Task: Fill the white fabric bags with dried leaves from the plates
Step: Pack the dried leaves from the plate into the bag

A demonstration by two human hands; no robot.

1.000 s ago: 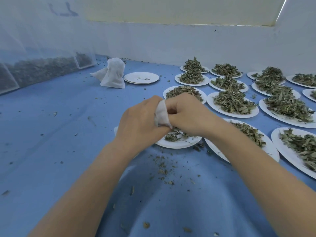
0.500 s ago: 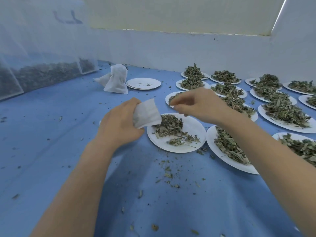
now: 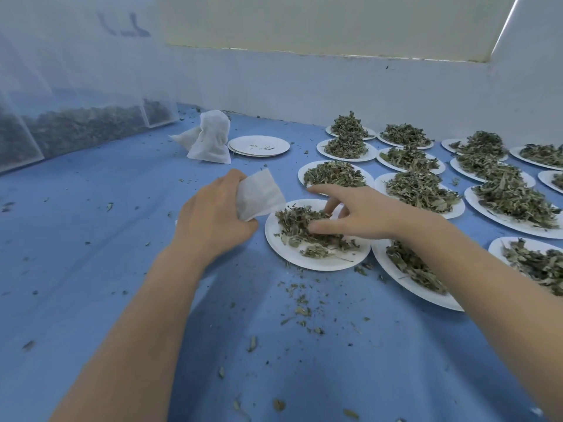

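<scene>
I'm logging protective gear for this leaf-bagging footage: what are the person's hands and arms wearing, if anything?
Nothing that shows. The left hand and right hand are bare, with no gloves, and I see no rings. Both forearms are uncovered from wrist to the bottom edge of the picture: no sleeves, cuffs, watch or wristbands in view. Anything worn above that is out of frame.

left: bare blue cloth point(image 3: 91, 239); right: leaf-piled plates point(image 3: 426, 190) crowded edge to edge; far-left: mesh wall point(image 3: 61, 86)
</scene>
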